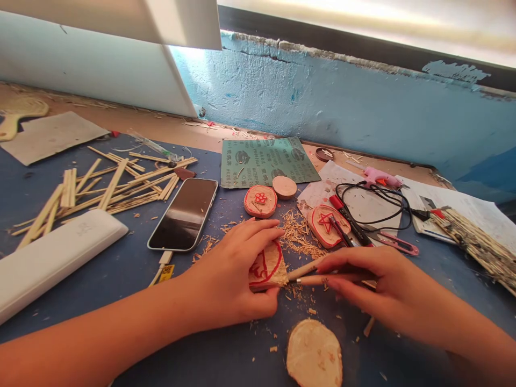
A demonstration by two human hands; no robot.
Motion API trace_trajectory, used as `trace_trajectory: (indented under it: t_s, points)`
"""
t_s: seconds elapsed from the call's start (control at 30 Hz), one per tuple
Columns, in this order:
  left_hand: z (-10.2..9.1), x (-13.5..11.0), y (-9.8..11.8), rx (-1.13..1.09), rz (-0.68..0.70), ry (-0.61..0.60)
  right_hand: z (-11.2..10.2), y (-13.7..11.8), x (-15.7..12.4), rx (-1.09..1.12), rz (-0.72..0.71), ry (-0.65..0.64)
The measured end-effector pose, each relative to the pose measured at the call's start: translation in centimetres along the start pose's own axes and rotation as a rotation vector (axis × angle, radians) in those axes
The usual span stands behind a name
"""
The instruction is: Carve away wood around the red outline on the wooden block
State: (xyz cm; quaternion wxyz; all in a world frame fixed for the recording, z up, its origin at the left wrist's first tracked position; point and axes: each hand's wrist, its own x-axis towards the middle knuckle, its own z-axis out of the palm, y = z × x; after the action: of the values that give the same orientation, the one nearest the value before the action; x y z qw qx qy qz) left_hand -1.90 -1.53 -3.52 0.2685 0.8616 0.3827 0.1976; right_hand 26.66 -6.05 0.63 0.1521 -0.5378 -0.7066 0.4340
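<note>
My left hand (237, 274) grips a small wood block (274, 263) with a red line drawing on its top, holding it against the blue tabletop. Its right edge looks rough and chipped. Between the thumb and fingers of my right hand (374, 279) are slim wooden sticks (308, 280), their tips at that rough edge; whether they form one tool I cannot tell. Wood shavings (300, 234) lie behind the block. A plain round wood slice (314, 352) sits nearer to me. Beyond my hands are a slice with a red flower (260, 201) and one with a red star (327, 226).
Left of my hands lie a phone (183, 215) on a cable, a white power bank (60, 258) and scattered wooden sticks (113, 183). Green sandpaper (266, 161) is at the back. A pink glue gun (382, 177), black cord and box cutter (397, 243) occupy the right.
</note>
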Motion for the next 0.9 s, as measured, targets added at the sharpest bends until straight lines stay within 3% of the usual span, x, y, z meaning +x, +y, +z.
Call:
trace_trajectory:
  t_s: [0.17,0.4,0.9]
  points:
    - [-0.03,-0.15,-0.06,-0.022,-0.008,0.015,-0.03,-0.07,-0.14,-0.166,-0.088,-0.04]
    - [0.37,-0.15,-0.58,-0.034,0.012,0.067,-0.54,0.02,-0.02,-0.245,-0.221,0.136]
    - [0.16,0.02,-0.31,-0.048,-0.031,0.045,0.09,-0.76,-0.42,-0.297,-0.252,0.08]
